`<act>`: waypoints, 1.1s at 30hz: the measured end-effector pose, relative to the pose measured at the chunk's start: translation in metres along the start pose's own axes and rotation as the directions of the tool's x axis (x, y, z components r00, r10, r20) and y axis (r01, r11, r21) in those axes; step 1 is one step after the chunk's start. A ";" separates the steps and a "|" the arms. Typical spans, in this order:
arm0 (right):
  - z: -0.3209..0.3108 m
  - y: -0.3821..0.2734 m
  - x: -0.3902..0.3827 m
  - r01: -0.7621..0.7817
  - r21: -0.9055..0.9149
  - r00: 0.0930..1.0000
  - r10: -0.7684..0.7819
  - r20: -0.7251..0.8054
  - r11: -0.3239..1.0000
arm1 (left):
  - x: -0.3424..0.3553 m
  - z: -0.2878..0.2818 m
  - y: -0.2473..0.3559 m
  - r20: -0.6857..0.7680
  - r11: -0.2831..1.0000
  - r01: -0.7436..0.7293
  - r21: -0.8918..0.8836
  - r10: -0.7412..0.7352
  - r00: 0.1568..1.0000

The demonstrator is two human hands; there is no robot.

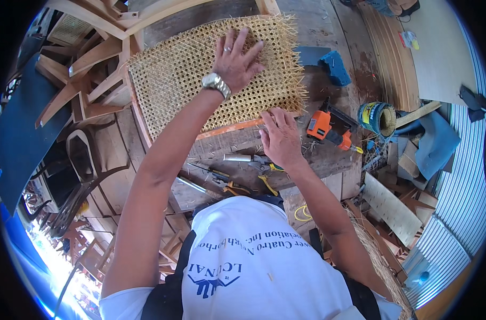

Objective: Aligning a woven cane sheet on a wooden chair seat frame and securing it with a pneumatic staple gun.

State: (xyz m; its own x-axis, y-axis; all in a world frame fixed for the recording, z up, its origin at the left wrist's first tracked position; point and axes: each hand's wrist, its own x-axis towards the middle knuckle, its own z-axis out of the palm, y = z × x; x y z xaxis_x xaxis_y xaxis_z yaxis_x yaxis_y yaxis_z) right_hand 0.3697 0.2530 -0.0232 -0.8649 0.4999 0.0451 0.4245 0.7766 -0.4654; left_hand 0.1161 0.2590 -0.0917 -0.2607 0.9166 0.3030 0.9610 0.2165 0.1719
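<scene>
A sheet of woven cane webbing (173, 80) lies over a wooden frame (233, 128), whose reddish-brown edge shows along the near side. Frayed cane ends stick out along its right edge. My left hand (237, 64), with a ring and a metal wristwatch, lies flat on the webbing, fingers spread. At the near right corner, my right hand (283, 140) rests its fingertips on the webbing's edge; the fingers are loosely stretched and hold nothing visible. Right of that hand lies an orange and black nail gun (322, 127). Pliers with yellow handles (268, 181) lie just below it.
On the bench are a chisel-like tool with a pale handle (237, 158), more pliers (235, 186) and a blue foam block (334, 68). A round tin (379, 118) stands at the right. Wooden chair frames (99, 58) crowd the left, and offcuts (392, 208) pile up at the right.
</scene>
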 end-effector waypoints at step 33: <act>-0.018 0.021 0.051 -0.076 -0.171 0.948 0.124 0.293 0.982 | -0.115 -0.059 0.089 0.256 0.888 0.347 -0.302 -0.275 0.927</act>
State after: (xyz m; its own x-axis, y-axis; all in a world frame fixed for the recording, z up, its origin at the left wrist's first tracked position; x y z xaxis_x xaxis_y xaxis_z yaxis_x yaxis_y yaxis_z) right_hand 0.3393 0.3013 -0.0146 -0.8457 0.4579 -0.2742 0.5284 0.7905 -0.3096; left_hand 0.2264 0.1535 -0.0563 -0.4824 0.8759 -0.0065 0.7352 0.4089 0.5406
